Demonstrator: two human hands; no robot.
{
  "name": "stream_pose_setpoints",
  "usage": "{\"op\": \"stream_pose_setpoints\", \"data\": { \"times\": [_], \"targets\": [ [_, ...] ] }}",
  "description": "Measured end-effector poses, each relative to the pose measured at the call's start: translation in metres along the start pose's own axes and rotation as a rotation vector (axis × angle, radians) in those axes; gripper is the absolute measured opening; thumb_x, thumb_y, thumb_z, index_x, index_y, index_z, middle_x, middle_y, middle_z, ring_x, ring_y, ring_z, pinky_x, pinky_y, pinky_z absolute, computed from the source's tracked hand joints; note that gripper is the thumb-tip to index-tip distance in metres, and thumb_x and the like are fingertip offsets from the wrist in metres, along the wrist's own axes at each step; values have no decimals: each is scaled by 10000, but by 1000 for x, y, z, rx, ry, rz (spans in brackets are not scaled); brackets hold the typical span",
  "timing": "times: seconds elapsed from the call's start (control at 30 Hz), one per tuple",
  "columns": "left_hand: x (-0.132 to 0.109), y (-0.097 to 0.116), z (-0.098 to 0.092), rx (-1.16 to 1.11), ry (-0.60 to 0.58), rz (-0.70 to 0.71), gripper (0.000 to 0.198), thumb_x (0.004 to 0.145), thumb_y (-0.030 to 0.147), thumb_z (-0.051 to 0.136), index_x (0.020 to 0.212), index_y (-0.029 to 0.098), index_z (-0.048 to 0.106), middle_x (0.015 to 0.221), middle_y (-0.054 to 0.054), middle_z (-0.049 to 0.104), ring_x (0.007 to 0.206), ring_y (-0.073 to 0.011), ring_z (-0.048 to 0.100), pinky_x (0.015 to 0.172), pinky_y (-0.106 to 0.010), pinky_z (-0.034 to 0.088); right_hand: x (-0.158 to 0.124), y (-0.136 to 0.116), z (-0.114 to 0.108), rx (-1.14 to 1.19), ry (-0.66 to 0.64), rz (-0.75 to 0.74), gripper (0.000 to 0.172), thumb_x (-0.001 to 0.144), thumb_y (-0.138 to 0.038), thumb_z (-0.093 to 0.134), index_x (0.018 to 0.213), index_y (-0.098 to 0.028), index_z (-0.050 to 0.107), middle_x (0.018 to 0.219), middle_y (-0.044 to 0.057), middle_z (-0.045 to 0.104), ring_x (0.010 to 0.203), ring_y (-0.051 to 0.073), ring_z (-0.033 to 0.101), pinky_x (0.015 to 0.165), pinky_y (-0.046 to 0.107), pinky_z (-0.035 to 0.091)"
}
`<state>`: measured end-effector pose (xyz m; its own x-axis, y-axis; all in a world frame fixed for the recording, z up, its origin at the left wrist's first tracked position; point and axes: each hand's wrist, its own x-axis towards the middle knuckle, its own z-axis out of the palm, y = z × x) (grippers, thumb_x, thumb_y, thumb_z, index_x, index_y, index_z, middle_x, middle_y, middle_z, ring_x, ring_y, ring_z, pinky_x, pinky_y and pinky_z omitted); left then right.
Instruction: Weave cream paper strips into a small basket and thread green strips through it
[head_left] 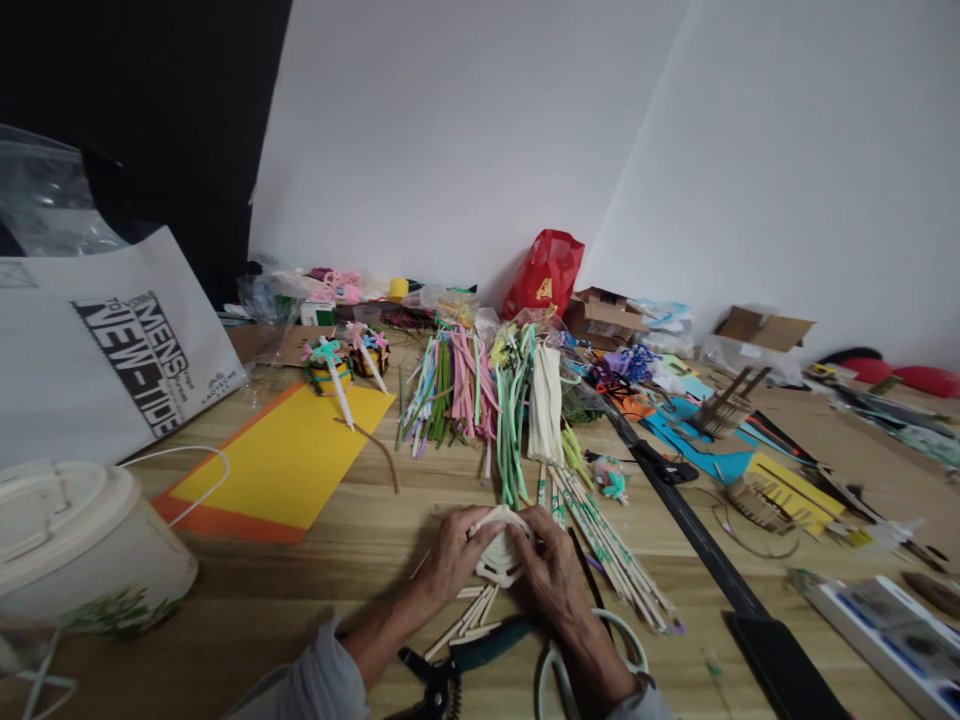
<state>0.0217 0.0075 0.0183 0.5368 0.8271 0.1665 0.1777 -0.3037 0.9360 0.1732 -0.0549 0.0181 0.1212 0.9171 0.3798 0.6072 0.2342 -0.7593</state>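
Note:
My left hand (452, 556) and my right hand (553, 572) meet over a small cream woven coil of flat strips (501, 548) on the wooden table (315, 590). Both hands have their fingers closed on the coil, pinching its rim from either side. Loose cream strips (469, 620) lie just under my wrists. A pair of dark teal-handled pliers (457, 665) and scissors with pale handles (551, 670) rest at the near edge below my hands.
Bundles of coloured strips (457, 390) and a white bundle (546, 405) lie beyond my hands. Yellow and orange sheets (277, 465) lie left, near a white lidded bucket (71, 545) and a printed bag (112, 350). A long black bar (697, 530) runs right. Paper scraps, boxes and a red bag (544, 272) crowd the far side.

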Motion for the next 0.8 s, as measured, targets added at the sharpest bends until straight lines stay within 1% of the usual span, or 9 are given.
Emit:
{"op": "stream_pose_setpoints", "data": {
  "times": [0.17, 0.27, 0.37, 0.43, 0.53, 0.6, 0.67, 0.8],
  "targets": [
    [2, -4, 0, 12, 25, 22, 392, 842, 478, 483, 723, 152, 665, 691, -32, 638, 671, -171, 537, 664, -241, 425, 0, 0, 2, 3, 4, -40, 247, 937, -323, 483, 801, -183, 634, 748, 25, 599, 697, 173, 556, 629, 246, 415],
    [3, -10, 0, 42, 28, -2, 392, 839, 477, 479, 741, 151, 672, 713, -36, 653, 696, -179, 556, 683, -242, 427, -1, -1, 3, -5, -1, -45, 253, 939, -334, 486, 805, -184, 640, 757, 25, 613, 696, 168, 562, 629, 241, 420],
    [4, -19, 2, 1, 16, -31, 409, 835, 491, 466, 760, 146, 673, 730, -38, 652, 702, -180, 556, 665, -237, 428, 0, -1, 4, -20, -14, -21, 267, 934, -362, 498, 828, -174, 655, 756, 28, 632, 700, 167, 579, 644, 242, 439],
    [6, -25, 3, -50, 37, -48, 422, 828, 503, 454, 757, 141, 660, 716, -38, 630, 692, -177, 542, 634, -234, 421, 0, 0, 4, -20, -19, 8, 270, 932, -381, 501, 893, -170, 665, 806, 42, 661, 748, 175, 607, 686, 251, 464],
    [8, -27, 4, -110, 3, -83, 425, 818, 520, 456, 740, 143, 636, 662, -16, 570, 624, -152, 487, 577, -224, 389, 1, 3, 1, -8, 31, 61, 307, 934, -408, 483, 1039, -170, 647, 963, 81, 693, 861, 199, 641, 728, 271, 500],
    [8, -24, 2, -131, -8, -95, 425, 808, 530, 461, 712, 146, 616, 637, -4, 532, 602, -140, 451, 561, -221, 370, 5, 8, -5, -19, 86, 86, 338, 928, -422, 475, 1086, -168, 631, 1014, 102, 693, 883, 211, 651, 689, 273, 515],
    [8, -20, 0, -128, -6, -99, 423, 800, 534, 467, 698, 147, 606, 632, 1, 515, 604, -136, 436, 562, -219, 360, 12, 15, -16, -70, 94, 81, 340, 911, -429, 485, 1064, -168, 638, 965, 100, 698, 837, 215, 660, 646, 276, 513],
    [8, -18, -1, -85, 1, -101, 406, 787, 524, 484, 685, 150, 601, 632, 6, 497, 610, -134, 426, 564, -219, 346, 32, 30, -50, -261, 105, 55, 298, 886, -413, 484, 942, -184, 666, 906, 95, 717, 831, 231, 661, 721, 323, 502]
  ]
}}
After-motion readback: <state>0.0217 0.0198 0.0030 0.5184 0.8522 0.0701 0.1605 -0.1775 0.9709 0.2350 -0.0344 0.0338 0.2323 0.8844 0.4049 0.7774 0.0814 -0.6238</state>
